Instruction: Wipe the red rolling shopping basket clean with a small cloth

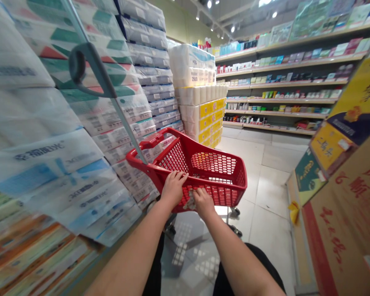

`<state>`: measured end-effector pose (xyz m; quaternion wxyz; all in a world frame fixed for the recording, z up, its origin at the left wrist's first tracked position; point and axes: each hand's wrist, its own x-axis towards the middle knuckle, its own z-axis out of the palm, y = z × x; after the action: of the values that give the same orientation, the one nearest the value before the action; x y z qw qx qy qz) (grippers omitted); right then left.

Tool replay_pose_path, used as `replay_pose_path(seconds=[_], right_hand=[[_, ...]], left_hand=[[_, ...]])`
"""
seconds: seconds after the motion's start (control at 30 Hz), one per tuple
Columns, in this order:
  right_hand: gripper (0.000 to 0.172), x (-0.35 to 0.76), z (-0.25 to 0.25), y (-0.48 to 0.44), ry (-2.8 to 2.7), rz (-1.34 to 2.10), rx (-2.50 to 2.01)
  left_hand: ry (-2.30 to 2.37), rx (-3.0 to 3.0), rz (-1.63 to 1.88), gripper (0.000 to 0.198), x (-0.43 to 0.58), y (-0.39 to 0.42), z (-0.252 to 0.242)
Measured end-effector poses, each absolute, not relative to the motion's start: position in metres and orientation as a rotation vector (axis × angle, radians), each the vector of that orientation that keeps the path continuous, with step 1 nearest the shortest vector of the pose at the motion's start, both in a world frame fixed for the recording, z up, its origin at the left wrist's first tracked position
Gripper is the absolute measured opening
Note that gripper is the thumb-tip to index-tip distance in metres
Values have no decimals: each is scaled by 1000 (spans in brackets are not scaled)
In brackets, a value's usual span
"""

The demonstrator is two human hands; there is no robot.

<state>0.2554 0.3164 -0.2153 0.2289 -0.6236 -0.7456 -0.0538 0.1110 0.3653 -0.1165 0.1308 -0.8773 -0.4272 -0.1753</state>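
A red plastic shopping cart (pixel 217 154) with perforated walls stands in front of me, and its tall metal bar with a grey handle (pixel 92 70) rises at the left. My left hand (pixel 174 187) grips the near rim, fingers bent over the edge. Lower down, my right hand (pixel 203 201) is closed on a crumpled greyish-white cloth (pixel 190 201), which lies against the outside of the near wall. Part of the cloth is hidden under the fingers. Black casters (pixel 235 211) show beneath the basket.
Stacked packs of tissue paper (pixel 86 181) line the left side, close to the cart. Beyond them stand toilet roll packs (pixel 200 111). Cardboard boxes (pixel 342 213) edge the right side. Shelves of small goods (pixel 283 98) span the back above a white tiled floor (pixel 259 222).
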Motion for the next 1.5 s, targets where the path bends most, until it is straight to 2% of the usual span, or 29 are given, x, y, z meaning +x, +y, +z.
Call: replay_pose_path(seconds=[0.1,0.17,0.43,0.7,0.9,1.07,1.23,1.5], right_hand=[[18,266,-223,313,-2053,-54,-1876],[20,273,-227,308,-2043,-80,-1860],[27,306,-214,295,-1758,-459,-1400],[30,285,-236,308,-1965,-192,-1759],[34,274,-245,310,-2009,-44,-1868],[27,272,-236,308,-1869,-138,-1597],[32,276,-209,309,-1691,-316,-1307],[25,249,-219,324,-1796,-366,-1485]], left_hand=[[-1249,-2538,-503,58,112,366,-118],[-1245,-2535,-500,57,113,366,-118],[-1260,-2532,-515,56,117,363,-117],[-1253,-2538,-496,57,117,362,-117],[-1244,-2536,-517,57,117,363,-118],[-1247,-2539,-536,56,117,362,-118],[-1240,-2528,-560,55,119,360,-120],[-1217,-2556,-553,54,122,352,-119]])
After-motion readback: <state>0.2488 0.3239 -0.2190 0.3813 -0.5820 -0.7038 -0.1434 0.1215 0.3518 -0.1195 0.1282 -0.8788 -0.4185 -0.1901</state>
